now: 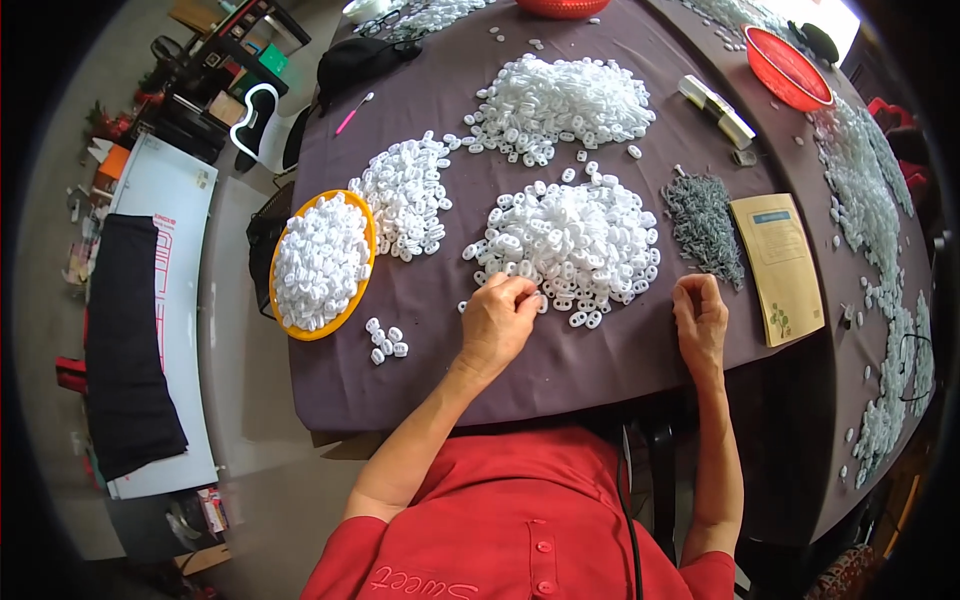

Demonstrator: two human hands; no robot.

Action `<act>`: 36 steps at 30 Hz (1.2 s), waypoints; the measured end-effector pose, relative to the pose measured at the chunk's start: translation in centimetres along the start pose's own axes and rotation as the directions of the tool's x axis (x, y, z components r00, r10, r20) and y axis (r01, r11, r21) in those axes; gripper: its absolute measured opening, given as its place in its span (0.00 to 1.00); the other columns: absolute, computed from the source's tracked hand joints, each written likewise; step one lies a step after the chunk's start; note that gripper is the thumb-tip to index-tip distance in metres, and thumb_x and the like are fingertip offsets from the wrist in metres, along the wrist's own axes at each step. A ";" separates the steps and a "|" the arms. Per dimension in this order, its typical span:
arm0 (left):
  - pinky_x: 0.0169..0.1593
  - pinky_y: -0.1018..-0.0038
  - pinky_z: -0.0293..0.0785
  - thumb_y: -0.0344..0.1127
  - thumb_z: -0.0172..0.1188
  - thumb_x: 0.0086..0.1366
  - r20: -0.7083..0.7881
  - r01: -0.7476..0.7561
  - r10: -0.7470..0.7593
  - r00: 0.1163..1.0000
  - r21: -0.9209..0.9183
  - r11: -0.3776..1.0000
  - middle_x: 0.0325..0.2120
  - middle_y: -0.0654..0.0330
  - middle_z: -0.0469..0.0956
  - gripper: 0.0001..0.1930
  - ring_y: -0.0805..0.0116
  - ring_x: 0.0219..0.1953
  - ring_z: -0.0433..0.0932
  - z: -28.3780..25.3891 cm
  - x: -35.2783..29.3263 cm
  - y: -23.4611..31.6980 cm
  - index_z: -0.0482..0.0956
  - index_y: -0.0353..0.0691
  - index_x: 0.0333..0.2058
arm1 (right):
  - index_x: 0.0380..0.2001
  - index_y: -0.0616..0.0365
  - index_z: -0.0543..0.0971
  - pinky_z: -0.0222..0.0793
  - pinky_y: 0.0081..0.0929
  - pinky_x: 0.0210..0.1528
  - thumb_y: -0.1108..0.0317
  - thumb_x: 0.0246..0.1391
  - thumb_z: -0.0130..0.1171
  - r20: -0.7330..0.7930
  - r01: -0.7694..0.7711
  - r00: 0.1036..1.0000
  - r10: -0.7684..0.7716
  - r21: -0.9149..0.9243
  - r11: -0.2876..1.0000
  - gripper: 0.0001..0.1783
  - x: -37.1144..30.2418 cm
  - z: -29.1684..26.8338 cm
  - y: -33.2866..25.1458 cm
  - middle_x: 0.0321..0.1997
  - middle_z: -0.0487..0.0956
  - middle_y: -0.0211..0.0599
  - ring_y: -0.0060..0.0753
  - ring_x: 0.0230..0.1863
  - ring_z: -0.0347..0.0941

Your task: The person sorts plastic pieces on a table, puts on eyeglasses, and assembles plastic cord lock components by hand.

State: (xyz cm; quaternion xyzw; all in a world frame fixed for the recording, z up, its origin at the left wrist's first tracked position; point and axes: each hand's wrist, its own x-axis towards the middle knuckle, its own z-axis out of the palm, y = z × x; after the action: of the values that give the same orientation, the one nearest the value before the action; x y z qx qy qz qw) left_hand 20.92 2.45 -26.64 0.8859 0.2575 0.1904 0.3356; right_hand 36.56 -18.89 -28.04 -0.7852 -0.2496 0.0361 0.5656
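My left hand (497, 318) is closed at the near edge of a heap of small white oval plastic pieces with two holes (570, 235). One white piece shows at its thumb and fingertips. Right of that heap, my right hand (702, 315) is held in a pinch, just below a pile of small slender grey pieces (704, 222). Whatever lies between its fingertips is too small to make out. A few thicker white pieces (386, 342), looking like joined halves, lie on the cloth to the left of my left hand.
A yellow-rimmed basket (287, 322) full of white pieces stands at the left table edge. Two more white heaps (405, 195) (560, 105) lie beyond. A brown notebook (778, 270) rests at right, a pink-handled brush (352, 115) far left, a red basket (788, 68) far right.
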 end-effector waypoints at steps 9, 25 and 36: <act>0.25 0.77 0.69 0.29 0.63 0.50 0.007 -0.075 0.074 0.997 0.011 0.997 0.24 0.61 0.74 0.05 0.73 0.19 0.72 -1.7 0.0 -1.3 0.80 0.37 0.28 | 0.30 0.60 0.71 0.58 0.14 0.25 0.77 0.53 0.54 -0.040 0.031 0.999 -0.033 -0.049 0.998 0.02 -0.1 0.5 -0.6 0.21 0.67 0.23 0.12 0.23 0.59; 0.40 0.62 0.62 0.38 0.64 0.49 -0.022 -0.224 0.245 0.969 0.332 0.916 0.27 0.66 0.74 0.06 0.63 0.35 0.70 1.0 0.9 0.6 0.80 0.48 0.27 | 0.29 0.60 0.72 0.61 0.14 0.26 0.75 0.52 0.56 -0.107 -0.009 0.994 -0.009 -0.159 0.987 0.03 -0.4 1.2 -0.8 0.20 0.69 0.23 0.13 0.23 0.63; 0.35 0.68 0.70 0.31 0.65 0.48 -0.089 -0.233 0.237 0.967 0.056 0.971 0.23 0.64 0.78 0.06 0.65 0.29 0.75 -0.5 0.7 -0.8 0.77 0.40 0.22 | 0.29 0.61 0.72 0.66 0.21 0.28 0.76 0.51 0.56 -0.126 0.091 0.986 -0.111 -0.158 0.983 0.03 -0.6 1.1 -0.7 0.21 0.73 0.33 0.20 0.23 0.68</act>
State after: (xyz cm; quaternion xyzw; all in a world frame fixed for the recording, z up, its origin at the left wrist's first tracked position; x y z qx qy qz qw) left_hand 20.93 3.58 -26.77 0.9074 0.1706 0.2649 0.2782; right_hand 35.43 -18.04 -27.93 -0.8129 -0.2525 -0.0649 0.5207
